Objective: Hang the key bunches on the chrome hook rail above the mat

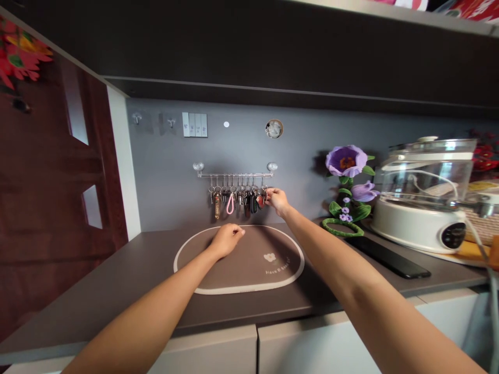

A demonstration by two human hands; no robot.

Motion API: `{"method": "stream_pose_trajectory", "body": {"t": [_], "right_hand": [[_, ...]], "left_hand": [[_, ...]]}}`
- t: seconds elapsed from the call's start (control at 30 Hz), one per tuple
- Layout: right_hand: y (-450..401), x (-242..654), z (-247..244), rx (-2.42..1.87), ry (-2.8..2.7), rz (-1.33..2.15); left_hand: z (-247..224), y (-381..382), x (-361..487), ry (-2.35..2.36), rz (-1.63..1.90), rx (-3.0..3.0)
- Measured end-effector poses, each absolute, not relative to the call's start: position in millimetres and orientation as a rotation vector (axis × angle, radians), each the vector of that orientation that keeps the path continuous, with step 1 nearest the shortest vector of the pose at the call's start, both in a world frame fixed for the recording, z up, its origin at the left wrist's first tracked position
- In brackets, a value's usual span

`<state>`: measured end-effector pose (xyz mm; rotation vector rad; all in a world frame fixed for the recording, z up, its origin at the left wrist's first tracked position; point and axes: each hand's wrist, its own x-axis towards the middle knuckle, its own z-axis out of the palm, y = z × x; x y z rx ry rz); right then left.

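Observation:
A metal hook rack (pixel 237 175) is fixed to the grey back wall, with several key rings and keys (pixel 241 198) hanging from it. Among them are a pink strap loop (pixel 230 203) and a brown tag (pixel 217 205). At the rack's right end, my right hand (pixel 277 201) pinches a key ring (pixel 265 196) beside a small red piece (pixel 260 200); the fingers partly cover it. My left hand (pixel 226 240) is curled closed over the oval brown mat (pixel 234 275), below the rack, with nothing visible in it.
To the right stand a purple crochet flower (pixel 346 161), a black phone (pixel 388 256) lying flat, and a white appliance with a clear top (pixel 421 218). A dark shelf (pixel 249 52) overhangs the counter (pixel 128 280). A wall switch (pixel 195 125) and clear hooks (pixel 170 122) sit above.

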<state>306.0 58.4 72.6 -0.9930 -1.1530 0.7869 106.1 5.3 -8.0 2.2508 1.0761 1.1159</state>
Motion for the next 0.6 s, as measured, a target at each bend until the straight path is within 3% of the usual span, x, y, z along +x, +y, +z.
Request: {"method": "stream_pose_trajectory", "body": {"t": [0.2,0.43,0.6], "right_hand": [[32,307,59,-1.034,-1.156,0.668],[-23,296,49,-1.013,-1.224,0.667],[-73,277,35,-0.840,-1.384,0.704]], "left_hand": [[-7,6,101,1.158,1.122,2.145],[30,-17,94,1.077,1.025,2.099],[33,-61,81,0.862,1.226,2.110]]}}
